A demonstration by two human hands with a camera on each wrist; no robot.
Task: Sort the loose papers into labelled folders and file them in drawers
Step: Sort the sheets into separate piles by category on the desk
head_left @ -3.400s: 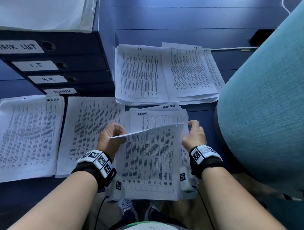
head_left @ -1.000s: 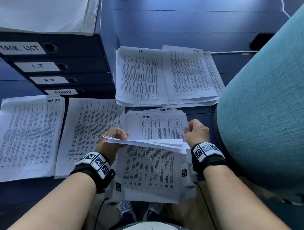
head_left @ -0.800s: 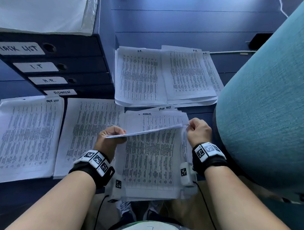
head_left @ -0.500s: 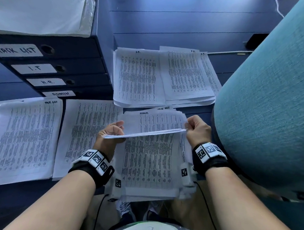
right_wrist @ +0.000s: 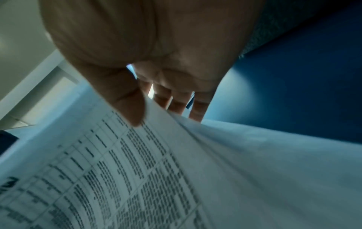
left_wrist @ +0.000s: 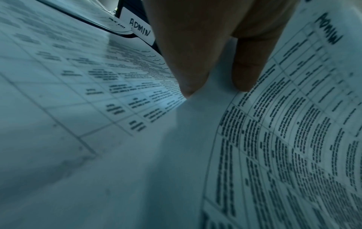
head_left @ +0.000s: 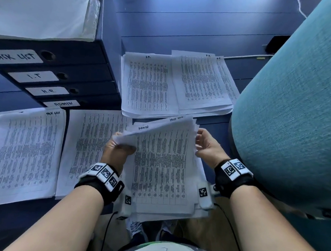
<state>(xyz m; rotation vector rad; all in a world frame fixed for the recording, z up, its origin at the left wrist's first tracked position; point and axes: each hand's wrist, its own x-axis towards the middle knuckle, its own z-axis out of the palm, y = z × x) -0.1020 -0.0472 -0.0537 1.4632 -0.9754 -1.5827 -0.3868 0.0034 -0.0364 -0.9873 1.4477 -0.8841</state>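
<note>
Unsorted stack [head_left: 161,173] sits at the tabletop's near edge, between both hands. Left hand [head_left: 116,151] pinches the top sheet's [head_left: 141,131] left corner, fingers clamped on it; the header reads ADMIN. Right hand [head_left: 208,147] holds the stack's right edge, thumb above, fingers behind the fanned sheets.

Step, as judged: peel off one sheet and route it by header.

To do it well: check that only one sheet lifts, hold the rest down with the right thumb, and square the sheet on its matching pile.
</note>
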